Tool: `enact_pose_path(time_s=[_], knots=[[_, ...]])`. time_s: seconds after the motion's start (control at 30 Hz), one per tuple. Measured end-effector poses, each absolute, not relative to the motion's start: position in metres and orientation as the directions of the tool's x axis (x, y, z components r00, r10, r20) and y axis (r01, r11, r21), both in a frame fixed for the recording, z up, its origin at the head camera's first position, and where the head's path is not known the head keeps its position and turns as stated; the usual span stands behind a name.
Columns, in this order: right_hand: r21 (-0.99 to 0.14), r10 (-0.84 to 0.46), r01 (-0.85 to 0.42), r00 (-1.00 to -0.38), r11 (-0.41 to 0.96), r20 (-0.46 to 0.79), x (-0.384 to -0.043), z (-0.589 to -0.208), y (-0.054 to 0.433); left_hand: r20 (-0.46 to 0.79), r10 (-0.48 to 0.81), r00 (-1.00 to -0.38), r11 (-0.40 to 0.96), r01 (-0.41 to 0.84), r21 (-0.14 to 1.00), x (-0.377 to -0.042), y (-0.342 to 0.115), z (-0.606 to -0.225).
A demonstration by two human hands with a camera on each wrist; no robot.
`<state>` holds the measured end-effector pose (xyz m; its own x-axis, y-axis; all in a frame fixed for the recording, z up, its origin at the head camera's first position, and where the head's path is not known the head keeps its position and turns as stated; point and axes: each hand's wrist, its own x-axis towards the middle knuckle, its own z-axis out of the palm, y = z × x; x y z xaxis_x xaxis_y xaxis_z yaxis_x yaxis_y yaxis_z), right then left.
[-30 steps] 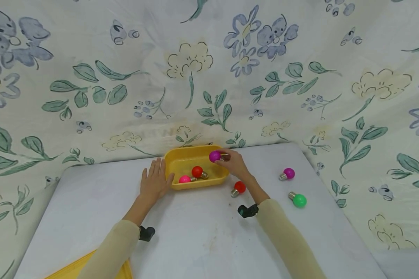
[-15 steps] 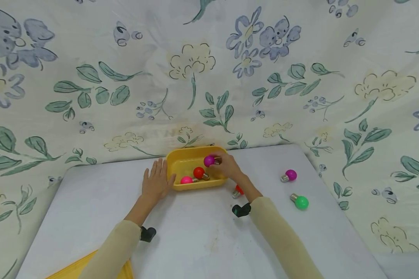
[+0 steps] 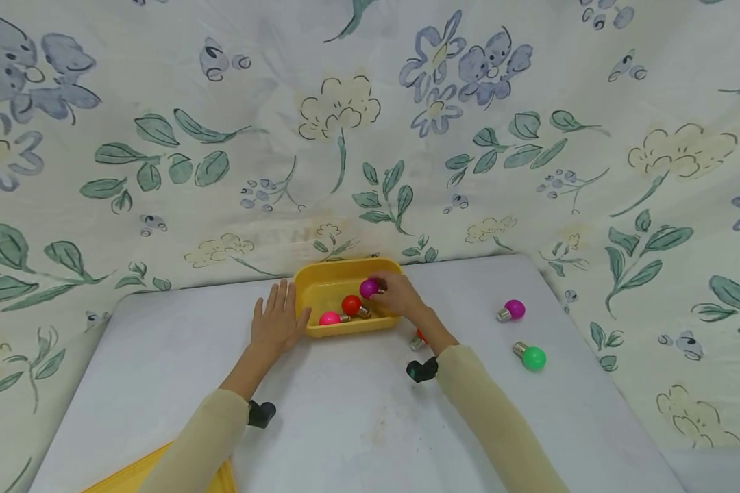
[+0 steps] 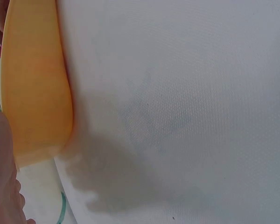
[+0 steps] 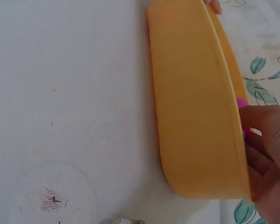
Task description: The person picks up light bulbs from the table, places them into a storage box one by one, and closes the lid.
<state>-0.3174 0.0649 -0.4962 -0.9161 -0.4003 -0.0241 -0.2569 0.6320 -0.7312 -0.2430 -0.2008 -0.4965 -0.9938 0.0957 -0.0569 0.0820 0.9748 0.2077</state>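
Note:
In the head view a yellow plastic tub [image 3: 345, 330] stands at the back of the table. My right hand [image 3: 401, 294] reaches over its right end and pinches a purple light bulb [image 3: 368, 288] by the metal base, low inside the tub. A red bulb [image 3: 351, 305] and a pink bulb [image 3: 329, 318] lie in the tub. My left hand [image 3: 276, 322] rests with fingers straight against the tub's left end. The right wrist view shows the tub's side wall [image 5: 196, 102], with the right fingers over the rim and a bit of purple showing.
Another red bulb [image 3: 418, 339] lies on the table, partly hidden by the right wrist. Farther right lie a purple bulb [image 3: 512, 310] and a green bulb [image 3: 533, 357]. A yellow tray [image 3: 142, 472] sits at the front left, under the left sleeve. Flowered cloth hangs behind the table.
My right hand has moved left and down into the tub with the purple bulb. The right wrist now covers part of the red bulb on the table. The left hand stays at the tub.

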Motion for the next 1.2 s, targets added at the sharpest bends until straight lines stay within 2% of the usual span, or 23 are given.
enact_pose_path(time_s=[0.3,0.63,0.87,1.2], knots=[[-0.643,-0.398,-0.247,-0.912,0.725,-0.099,-0.319,-0.497,0.06,-0.058,0.091,-0.994,0.975,0.077,0.21,-0.245,-0.201,-0.498],[-0.583,-0.408,-0.269,-0.905,0.767,-0.119,-0.316,-0.493,0.056,-0.066,0.087,-0.994,0.975,0.071,0.212,-0.244,-0.201,-0.498],[-0.499,-0.411,-0.297,-0.902,0.814,-0.134,-0.316,-0.493,0.054,-0.057,0.094,-0.994,0.974,0.08,0.213,-0.245,-0.201,-0.498],[-0.527,-0.411,-0.279,-0.899,0.803,-0.15,-0.316,-0.492,0.053,-0.061,0.091,-0.994,0.975,0.076,0.209,-0.245,-0.201,-0.499]])
